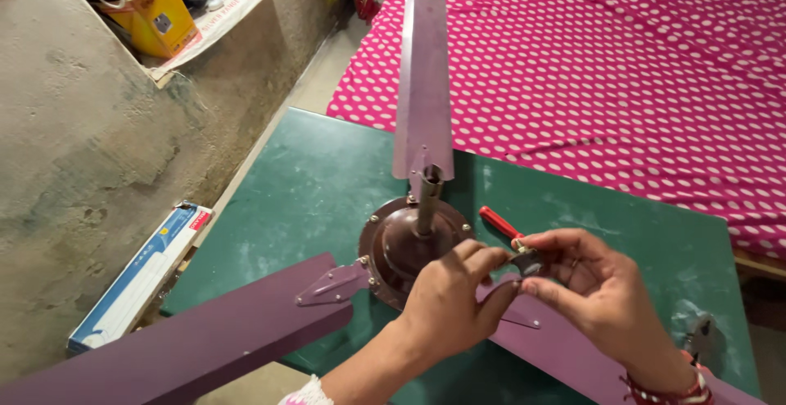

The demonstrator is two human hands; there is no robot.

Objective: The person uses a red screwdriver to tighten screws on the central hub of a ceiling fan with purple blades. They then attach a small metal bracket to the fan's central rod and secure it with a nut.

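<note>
A purple ceiling fan lies on a green table; its round brown motor hub has a short rod sticking up. One blade points away, another blade runs to the lower left, a third blade passes under my hands. My left hand and my right hand meet just right of the hub. Together they pinch a small dark round part between fingertips. A red-handled tool lies on the table just behind my fingers.
A pink bed cover with white dots spreads behind the table. A rough concrete wall stands at left, with a yellow box on its ledge. A long blue and white carton lies beside the table. A small metal piece rests near the table's right corner.
</note>
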